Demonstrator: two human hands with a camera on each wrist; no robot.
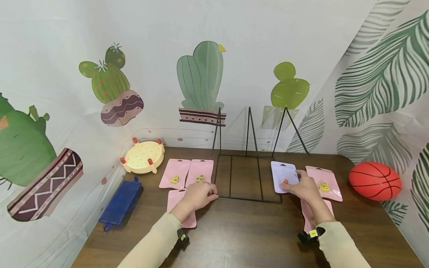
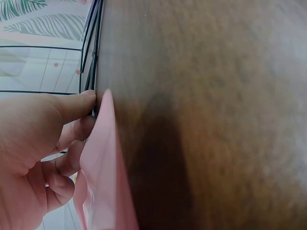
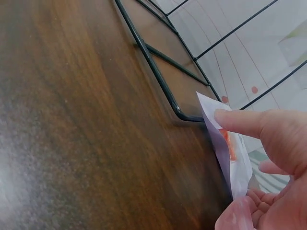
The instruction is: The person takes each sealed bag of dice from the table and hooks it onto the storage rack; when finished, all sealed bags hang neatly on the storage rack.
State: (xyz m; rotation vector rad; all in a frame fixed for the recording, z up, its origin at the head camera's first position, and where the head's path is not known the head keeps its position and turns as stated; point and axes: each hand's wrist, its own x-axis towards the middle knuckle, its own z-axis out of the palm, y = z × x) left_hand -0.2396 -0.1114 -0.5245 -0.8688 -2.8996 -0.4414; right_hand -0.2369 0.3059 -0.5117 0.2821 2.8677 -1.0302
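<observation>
A black wire rack [image 1: 246, 199] stands on the table between the hands, its uprights toward the wall. My left hand [image 1: 200, 196] pinches the rack's front left corner; in the left wrist view, thumb and forefinger meet at the black wire [image 2: 94, 62]. Just below those fingers is a pink pouch [image 2: 103, 177]. My right hand [image 1: 305, 187] holds a lilac zip pouch [image 1: 279, 172] by its right side, beside the rack. Its thumb [image 3: 240, 120] lies over the pouch front, near a small orange item [image 3: 227, 142] showing through.
Three pink pouches [image 1: 175, 169] with yellow dice lie at left, two more [image 1: 330, 178] at right, partly under the right forearm. A cream round stand [image 1: 144, 156] with red feet, a blue tray [image 1: 121, 203] and a red basketball [image 1: 375, 180] stand farther out.
</observation>
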